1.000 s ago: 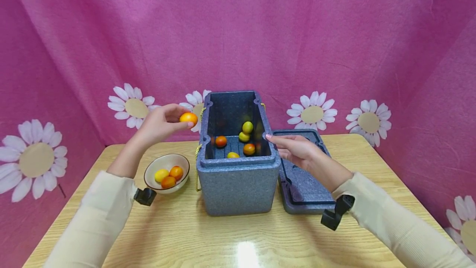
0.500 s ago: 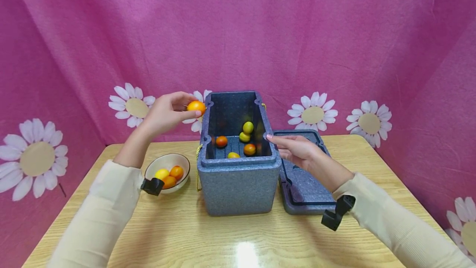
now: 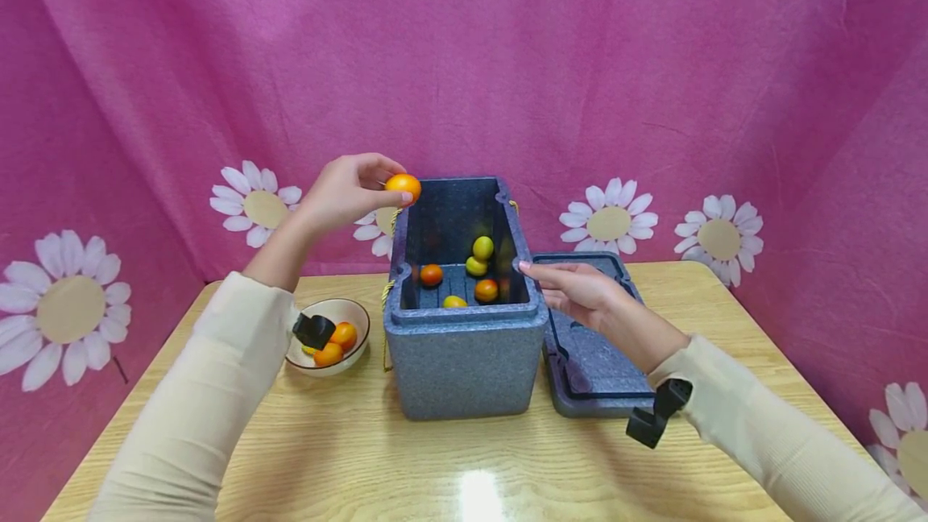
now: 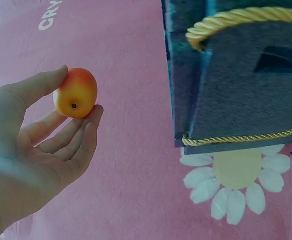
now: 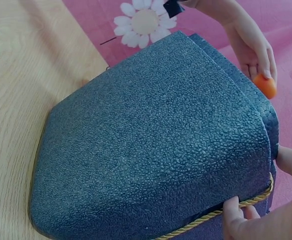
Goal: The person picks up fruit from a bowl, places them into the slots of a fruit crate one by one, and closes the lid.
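A light wooden tabletop (image 3: 449, 466) carries three things. A bowl (image 3: 357, 321) sits toward the left, a grey foam box (image 3: 464, 361) stands open in the middle, and its lid (image 3: 594, 369) lies flat just beside the box on the right.

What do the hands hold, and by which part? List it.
Left hand pinches an orange fruit by its sides, thumb against fingertips. Right hand holds nothing; its fingers rest on the foam box rim.

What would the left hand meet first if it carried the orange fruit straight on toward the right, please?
Probably the far left rim of the open foam box; the left hand holds the orange fruit about level with that edge, though depth is unclear.
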`<state>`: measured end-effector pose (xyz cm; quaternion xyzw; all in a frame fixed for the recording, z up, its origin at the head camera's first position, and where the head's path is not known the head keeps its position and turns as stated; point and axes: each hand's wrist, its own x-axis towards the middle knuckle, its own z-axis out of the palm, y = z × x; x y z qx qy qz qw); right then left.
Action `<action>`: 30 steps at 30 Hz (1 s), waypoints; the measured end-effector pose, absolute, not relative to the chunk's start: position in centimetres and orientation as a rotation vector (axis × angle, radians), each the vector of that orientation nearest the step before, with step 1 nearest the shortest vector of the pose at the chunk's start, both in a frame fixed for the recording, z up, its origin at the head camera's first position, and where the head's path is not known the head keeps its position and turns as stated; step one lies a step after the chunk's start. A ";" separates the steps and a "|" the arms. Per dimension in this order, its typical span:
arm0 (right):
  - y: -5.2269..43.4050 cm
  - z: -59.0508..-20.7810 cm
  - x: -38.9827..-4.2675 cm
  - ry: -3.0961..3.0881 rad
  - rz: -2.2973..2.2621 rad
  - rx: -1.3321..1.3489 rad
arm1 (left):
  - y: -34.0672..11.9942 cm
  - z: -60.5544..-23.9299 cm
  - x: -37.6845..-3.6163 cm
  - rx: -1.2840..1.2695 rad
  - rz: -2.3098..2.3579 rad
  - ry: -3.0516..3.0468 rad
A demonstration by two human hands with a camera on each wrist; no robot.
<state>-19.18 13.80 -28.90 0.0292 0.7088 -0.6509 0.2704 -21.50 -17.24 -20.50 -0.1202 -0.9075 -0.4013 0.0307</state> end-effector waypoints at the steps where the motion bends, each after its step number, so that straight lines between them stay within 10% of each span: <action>1: 13.9 -28.9 -19.2 1.912 -1.749 0.081 | -17.1 -20.3 -21.7 -0.378 -1.241 -2.797; 30: 14.4 -29.1 -18.7 1.896 -1.775 0.076 | -11.3 -17.9 -25.0 -0.405 -1.427 -2.753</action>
